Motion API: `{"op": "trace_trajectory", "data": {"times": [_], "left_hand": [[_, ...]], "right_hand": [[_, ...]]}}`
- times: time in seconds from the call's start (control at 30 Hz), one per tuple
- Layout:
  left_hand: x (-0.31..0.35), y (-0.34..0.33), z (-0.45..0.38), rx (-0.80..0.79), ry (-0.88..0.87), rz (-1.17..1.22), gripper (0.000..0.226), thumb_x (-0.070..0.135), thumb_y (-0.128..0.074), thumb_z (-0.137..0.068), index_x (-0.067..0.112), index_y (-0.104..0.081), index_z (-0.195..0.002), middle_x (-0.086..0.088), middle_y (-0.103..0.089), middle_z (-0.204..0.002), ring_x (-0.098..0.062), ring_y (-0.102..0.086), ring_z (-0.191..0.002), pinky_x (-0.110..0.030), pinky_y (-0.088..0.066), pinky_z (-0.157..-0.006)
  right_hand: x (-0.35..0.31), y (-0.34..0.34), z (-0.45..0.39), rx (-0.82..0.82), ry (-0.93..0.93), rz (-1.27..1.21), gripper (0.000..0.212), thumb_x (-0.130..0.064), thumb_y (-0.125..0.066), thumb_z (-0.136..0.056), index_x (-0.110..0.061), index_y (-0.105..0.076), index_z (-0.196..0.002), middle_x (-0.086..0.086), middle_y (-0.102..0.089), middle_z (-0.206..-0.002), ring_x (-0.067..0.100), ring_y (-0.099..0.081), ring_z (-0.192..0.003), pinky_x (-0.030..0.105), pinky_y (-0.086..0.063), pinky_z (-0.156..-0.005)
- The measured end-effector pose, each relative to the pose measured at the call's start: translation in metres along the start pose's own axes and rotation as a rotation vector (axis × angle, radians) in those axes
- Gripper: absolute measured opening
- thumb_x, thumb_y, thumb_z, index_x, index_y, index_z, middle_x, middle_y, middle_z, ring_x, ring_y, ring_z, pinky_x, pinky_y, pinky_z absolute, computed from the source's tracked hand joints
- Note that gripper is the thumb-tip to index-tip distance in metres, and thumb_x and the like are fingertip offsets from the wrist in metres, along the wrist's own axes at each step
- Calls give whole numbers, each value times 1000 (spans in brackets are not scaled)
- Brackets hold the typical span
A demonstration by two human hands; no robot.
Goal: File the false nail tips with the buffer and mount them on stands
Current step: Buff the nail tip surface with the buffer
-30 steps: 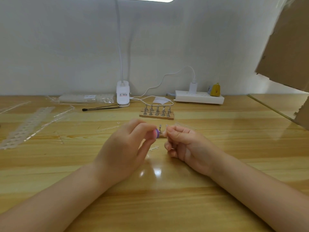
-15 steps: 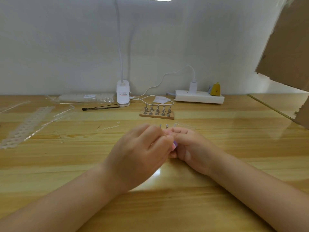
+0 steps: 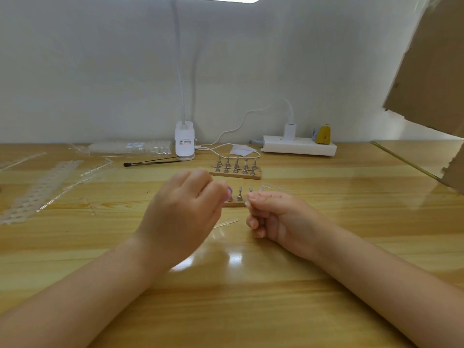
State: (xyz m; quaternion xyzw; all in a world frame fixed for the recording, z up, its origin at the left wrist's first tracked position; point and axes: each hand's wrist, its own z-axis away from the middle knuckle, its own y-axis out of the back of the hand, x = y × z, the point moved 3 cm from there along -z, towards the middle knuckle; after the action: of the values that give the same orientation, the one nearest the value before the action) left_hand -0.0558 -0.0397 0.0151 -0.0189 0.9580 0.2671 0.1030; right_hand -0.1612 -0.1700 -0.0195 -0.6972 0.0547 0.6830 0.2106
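Note:
My left hand [image 3: 183, 214] grips a small purple buffer [image 3: 229, 191], of which only the tip shows past my fingers. My right hand [image 3: 273, 217] has its fingers curled and pinches something tiny at the fingertips, probably a clear nail tip; the tip itself is too small to make out. Between and just behind the hands stands a wooden strip with metal stands [image 3: 239, 197]. A second wooden strip with two rows of metal stands [image 3: 236, 168] sits farther back. A clear plastic sprue [image 3: 226, 223] lies on the table between the hands.
A white clip lamp base [image 3: 185, 144] and a power strip [image 3: 298, 148] stand at the wall. A black thin tool [image 3: 150, 162] lies left of the lamp. Clear plastic strips [image 3: 42, 187] cover the left side. Cardboard [image 3: 431, 71] hangs at the upper right.
My left hand with the buffer has swung back to the left, away from the right fingertips that it covered half a second ago. The right hand has stayed in place.

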Motion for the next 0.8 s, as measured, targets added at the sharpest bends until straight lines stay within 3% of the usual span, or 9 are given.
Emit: {"op": "trace_trajectory", "data": {"times": [0.13, 0.27, 0.43, 0.63, 0.8], "left_hand": [[29, -4, 2, 16, -196, 72, 15, 5, -69, -86, 10, -64, -99, -7, -66, -78, -23, -61, -69, -36, -53, -67], [4, -1, 0, 25, -51, -24, 4, 1, -73, -81, 5, -73, -82, -10, -62, -69, -28, -58, -58, -41, -52, -55], [29, -1, 1, 48, -230, 90, 16, 7, -71, -85, 12, -63, -99, -6, -67, -77, -22, -62, -67, -35, -52, -67], [2, 0, 0, 21, -56, -19, 3, 4, -71, -85, 3, -74, -85, -10, -63, -71, -27, -60, -59, -40, -53, -56], [30, -3, 2, 13, -186, 161, 15, 8, -69, -86, 12, -62, -99, -7, -66, -78, -22, -61, -67, -35, -53, -67]], "right_hand": [[-2, -1, 0, -38, 1, 36, 10, -20, -64, -75, -14, -63, -67, -1, -48, -59, 9, -44, -53, 21, -36, -49], [-2, 1, 0, 6, -36, -9, 15, -23, -66, -76, -16, -60, -64, -4, -47, -57, 9, -47, -52, 20, -37, -48], [-3, -2, 2, -81, -9, 55, 17, -17, -60, -82, -11, -58, -66, -3, -47, -54, 9, -43, -51, 21, -33, -50], [0, 0, -2, -44, -39, 42, 15, -24, -63, -76, -16, -58, -65, -5, -50, -57, 9, -48, -51, 20, -37, -47], [0, 0, -1, -102, -9, 76, 17, -19, -58, -83, -15, -59, -67, -5, -50, -56, 8, -46, -52, 20, -38, -49]]}}
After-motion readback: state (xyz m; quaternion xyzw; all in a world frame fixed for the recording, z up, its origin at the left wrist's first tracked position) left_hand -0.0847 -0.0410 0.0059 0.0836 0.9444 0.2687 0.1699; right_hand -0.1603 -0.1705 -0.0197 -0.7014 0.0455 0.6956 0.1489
